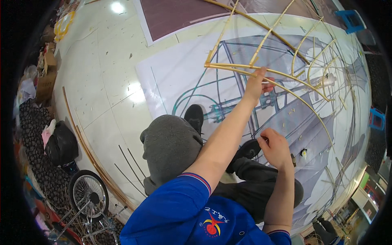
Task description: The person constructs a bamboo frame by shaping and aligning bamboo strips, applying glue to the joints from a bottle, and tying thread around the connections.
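Note:
My left hand (255,85) reaches forward and is closed round a thin yellow bamboo strip of a light bamboo frame (281,73). The frame's strips meet at a corner joint (207,64) to the left of this hand and spread away to the right in curved ribs. Closer to my body, my right hand (277,149) is held above my dark shoe (249,149), its fingers curled in; whatever they may hold is hidden. Beneath the frame, a large printed drawing sheet (157,75) with green and dark lines covers the floor.
Long bamboo poles (83,149) and thin dark rods (130,179) lie on the left. Beyond them are a black bag (62,141) and a spoked wheel (87,194). A small bottle (303,152) is on the sheet. Blue stools (350,21) stand at the right.

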Demonstrator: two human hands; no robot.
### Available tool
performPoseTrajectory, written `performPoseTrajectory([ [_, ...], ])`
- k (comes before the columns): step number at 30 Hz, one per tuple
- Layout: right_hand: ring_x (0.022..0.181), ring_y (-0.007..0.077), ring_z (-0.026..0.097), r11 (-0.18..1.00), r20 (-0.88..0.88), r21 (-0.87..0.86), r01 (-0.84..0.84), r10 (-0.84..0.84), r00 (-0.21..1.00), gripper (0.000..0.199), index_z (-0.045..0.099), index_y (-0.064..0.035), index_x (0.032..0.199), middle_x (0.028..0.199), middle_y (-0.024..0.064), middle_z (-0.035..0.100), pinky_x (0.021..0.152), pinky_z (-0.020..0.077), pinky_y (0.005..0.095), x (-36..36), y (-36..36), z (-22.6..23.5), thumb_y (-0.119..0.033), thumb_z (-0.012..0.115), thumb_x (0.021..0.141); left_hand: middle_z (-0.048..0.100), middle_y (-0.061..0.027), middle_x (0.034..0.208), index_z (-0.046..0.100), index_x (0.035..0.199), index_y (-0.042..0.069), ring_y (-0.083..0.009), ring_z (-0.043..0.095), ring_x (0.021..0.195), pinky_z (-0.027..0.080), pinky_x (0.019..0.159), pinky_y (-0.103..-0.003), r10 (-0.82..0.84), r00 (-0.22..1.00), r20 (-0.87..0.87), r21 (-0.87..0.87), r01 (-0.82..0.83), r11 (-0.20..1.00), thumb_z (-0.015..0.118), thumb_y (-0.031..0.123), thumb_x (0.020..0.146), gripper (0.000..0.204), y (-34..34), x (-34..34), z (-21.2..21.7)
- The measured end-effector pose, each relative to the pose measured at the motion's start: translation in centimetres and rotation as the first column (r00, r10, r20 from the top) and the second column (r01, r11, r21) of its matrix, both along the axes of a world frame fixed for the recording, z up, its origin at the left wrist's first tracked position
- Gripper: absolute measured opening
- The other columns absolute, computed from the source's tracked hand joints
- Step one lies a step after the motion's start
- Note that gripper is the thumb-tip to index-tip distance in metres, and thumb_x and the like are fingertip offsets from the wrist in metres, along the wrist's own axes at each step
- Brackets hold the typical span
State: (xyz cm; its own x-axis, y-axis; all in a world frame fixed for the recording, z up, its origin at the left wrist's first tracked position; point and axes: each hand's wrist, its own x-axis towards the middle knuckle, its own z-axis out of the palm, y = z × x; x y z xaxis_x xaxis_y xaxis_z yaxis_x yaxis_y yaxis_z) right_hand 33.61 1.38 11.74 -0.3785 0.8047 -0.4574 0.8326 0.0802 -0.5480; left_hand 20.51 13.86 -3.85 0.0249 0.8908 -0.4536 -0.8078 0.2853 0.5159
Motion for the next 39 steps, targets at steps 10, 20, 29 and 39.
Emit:
performPoseTrajectory([
  [10,0.085,0.0403,0.067,1.0,0.009,-0.009,0.015,-0.015,1.0,0.019,0.061,-0.0014,0.099,0.093,0.0195,0.068,0.077,0.0522,0.0474,0.5,0.1,-0.5,-0.018,0.067,0.092,0.068,-0.0164,0.107,0.059,0.118,0.002,-0.0274,0.073,0.09,0.063,0.078,-0.037,0.114,0.992,0.056,-0.004,-0.114,0.993,0.051,0.041,0.106,0.042,1.0,0.9,0.8],
  [20,0.089,0.0407,0.066,0.999,0.015,0.033,0.011,-0.012,1.0,0.018,0.062,-0.0025,0.098,0.094,0.0197,0.068,0.078,0.0519,0.0487,0.2,0.3,-0.5,-0.019,0.066,0.092,0.068,-0.0172,0.106,0.058,0.111,-0.001,-0.0296,0.074,0.088,0.065,0.079,-0.039,0.174,0.982,0.073,-0.03,-0.172,0.985,0.053,0.039,0.107,0.041,1.5,1.2,0.4],
  [29,0.087,0.0381,0.066,0.997,0.037,0.076,-0.024,0.021,0.999,0.017,0.061,-0.0031,0.099,0.089,0.0173,0.067,0.077,0.0522,0.0467,1.2,0.3,-1.3,-0.018,0.065,0.092,0.07,-0.0217,0.101,0.058,0.105,-0.002,-0.0324,0.074,0.091,0.064,0.083,-0.041,0.199,0.979,0.053,-0.088,-0.194,0.977,0.051,0.037,0.107,0.04,1.6,0.2,0.2],
  [39,0.09,0.0388,0.067,0.935,0.074,0.303,0.182,-0.213,0.974,0.019,0.063,-0.0052,0.104,0.096,0.0174,0.068,0.079,0.0526,0.0481,6.3,5.2,-3.5,-0.02,0.066,0.091,0.068,-0.0223,0.1,0.056,0.105,-0.004,-0.0327,0.073,0.088,0.066,0.077,-0.041,0.228,0.974,0.012,-0.157,-0.223,0.962,0.053,0.031,0.104,0.036,0.9,-1.1,-0.2],
])
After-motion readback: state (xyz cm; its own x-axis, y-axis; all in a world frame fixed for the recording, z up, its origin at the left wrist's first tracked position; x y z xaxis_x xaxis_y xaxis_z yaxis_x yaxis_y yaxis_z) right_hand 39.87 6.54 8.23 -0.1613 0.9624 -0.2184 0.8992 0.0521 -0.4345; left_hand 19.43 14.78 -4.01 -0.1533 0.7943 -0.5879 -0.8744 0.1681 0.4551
